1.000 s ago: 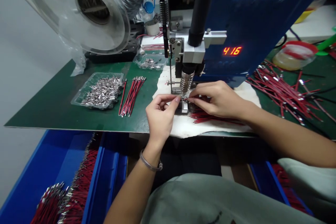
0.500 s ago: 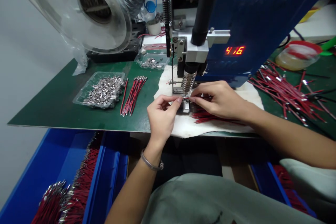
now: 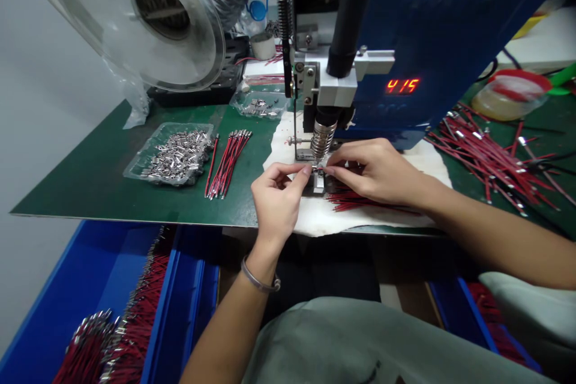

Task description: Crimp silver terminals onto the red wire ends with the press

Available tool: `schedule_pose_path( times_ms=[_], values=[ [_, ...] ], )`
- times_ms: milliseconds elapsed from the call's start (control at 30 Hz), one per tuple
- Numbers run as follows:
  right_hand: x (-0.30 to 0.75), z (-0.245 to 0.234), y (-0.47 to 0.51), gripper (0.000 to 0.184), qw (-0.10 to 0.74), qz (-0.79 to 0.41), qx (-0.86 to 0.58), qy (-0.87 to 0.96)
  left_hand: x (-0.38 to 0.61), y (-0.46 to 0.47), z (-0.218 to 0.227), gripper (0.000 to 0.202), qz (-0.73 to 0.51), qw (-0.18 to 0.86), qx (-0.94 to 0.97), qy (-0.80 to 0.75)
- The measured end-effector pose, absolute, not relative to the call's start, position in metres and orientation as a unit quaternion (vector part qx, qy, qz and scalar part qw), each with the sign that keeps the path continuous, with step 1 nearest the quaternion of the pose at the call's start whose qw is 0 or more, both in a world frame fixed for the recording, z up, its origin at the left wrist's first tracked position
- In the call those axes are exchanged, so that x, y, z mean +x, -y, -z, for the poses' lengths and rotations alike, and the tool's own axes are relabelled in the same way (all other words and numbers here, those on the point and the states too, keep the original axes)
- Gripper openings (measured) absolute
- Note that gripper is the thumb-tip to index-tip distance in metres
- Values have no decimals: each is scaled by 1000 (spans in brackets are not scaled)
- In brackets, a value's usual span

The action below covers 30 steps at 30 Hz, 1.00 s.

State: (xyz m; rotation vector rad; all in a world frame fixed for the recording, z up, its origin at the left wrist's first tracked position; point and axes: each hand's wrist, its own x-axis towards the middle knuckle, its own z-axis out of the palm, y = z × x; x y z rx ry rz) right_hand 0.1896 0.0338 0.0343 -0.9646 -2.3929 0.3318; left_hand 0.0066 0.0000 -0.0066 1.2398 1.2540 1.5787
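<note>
Currently, my left hand (image 3: 276,195) is pinched closed, on what I cannot tell; my right hand (image 3: 375,168) grips a thin red wire (image 3: 321,168) above the metal block (image 3: 318,182). From the block: spring-wrapped tip (image 3: 323,139) at twelve o'clock, wire bundle (image 3: 351,199) at four, tray of metal caps (image 3: 130,170) at nine.

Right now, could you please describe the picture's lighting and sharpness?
Head view: red digits glow against the dim blue machine, and metal pieces glint; head view, centre: the small piece between left hand and right hand is too fine to make out.
</note>
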Motion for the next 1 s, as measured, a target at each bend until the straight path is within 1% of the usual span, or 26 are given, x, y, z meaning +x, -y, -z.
schedule_pose_path(
  times_ms=[700, 1000],
  values=[
    [191, -33, -34, 20, 266, -117, -365, 884, 10, -3, 3, 14, -619, 374, 485, -491],
    [191, -34, -34, 22, 249, -119, -347, 896, 10, -2, 5, 15, -628, 369, 474, -495]
  ],
)
